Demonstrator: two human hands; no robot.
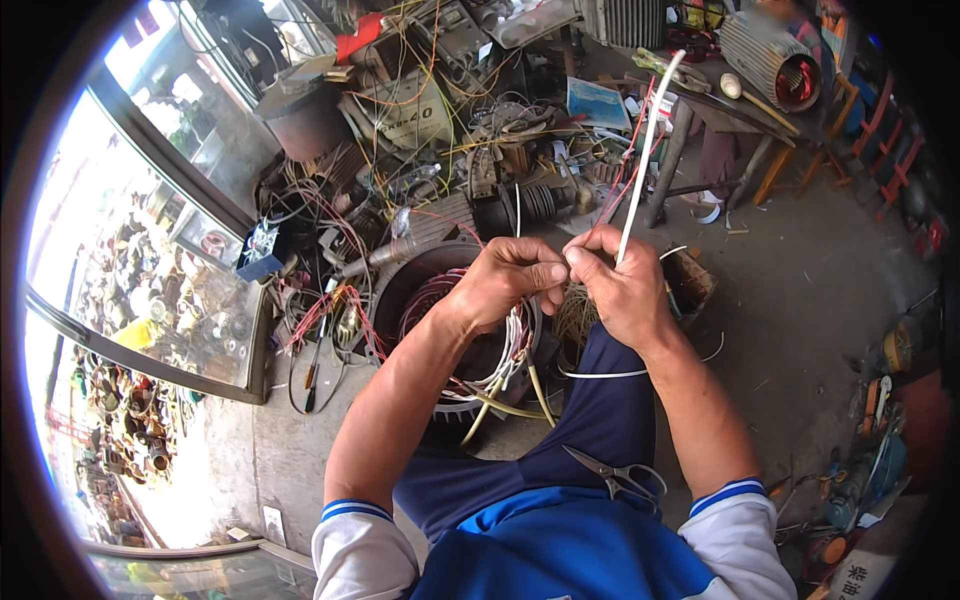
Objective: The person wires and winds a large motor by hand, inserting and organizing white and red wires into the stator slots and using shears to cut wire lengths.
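My right hand (625, 295) is closed on a long white tube (650, 150), which sticks up past the thumb. Thin red wires (627, 165) rise beside it from the same fingers. My left hand (512, 280) pinches right beside the right fingertips; what lies between its fingers is too small to tell. Under both hands stands a round motor housing (385, 300) with red copper windings (428, 300) inside. White sleeved leads (500, 370) hang over its near rim. Scissors (622, 478) with dark handles rest on my lap.
A bundle of pale cord (575, 325) and a cardboard box (690, 283) sit right of the housing. Tangled wires and motor parts fill the far left. A wooden bench (730, 115) bears another ribbed motor (775, 62). A screwdriver (310, 390) lies left, near a glass door (170, 270).
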